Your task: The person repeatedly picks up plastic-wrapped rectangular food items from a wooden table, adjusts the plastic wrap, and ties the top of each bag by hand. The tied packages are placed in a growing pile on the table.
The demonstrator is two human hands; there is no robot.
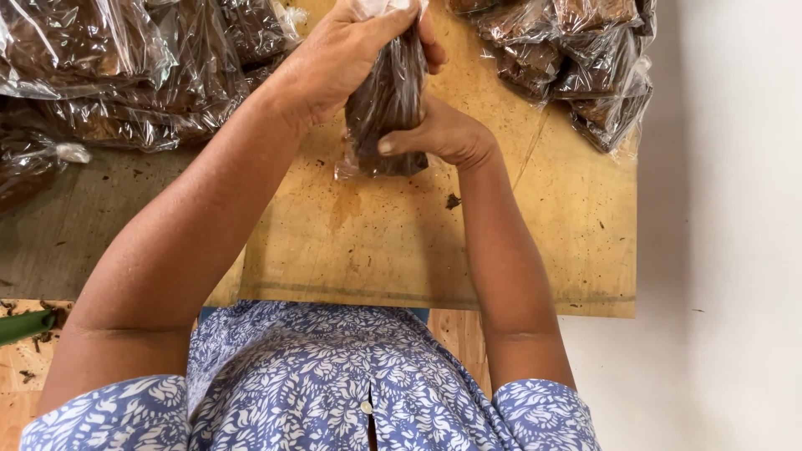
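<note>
Packing stage: filled clear bags lie heaped left [109, 75] and right [576, 58] of the bag [386, 104] I hold upright on the board [401, 242]; its neck appears not yet tied. My left hand [347, 50] grips the gathered top; my right hand [443, 129] clasps its lower side.

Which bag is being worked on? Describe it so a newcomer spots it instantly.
Start at the tan board in the middle of the view, with heaps of filled clear bags at its far left and far right. The one being handled is the small clear bag of brown material standing upright at the board's far edge. Unlike the piled bags, both hands grip it: the left hand at its top, the right hand on its side.
</note>
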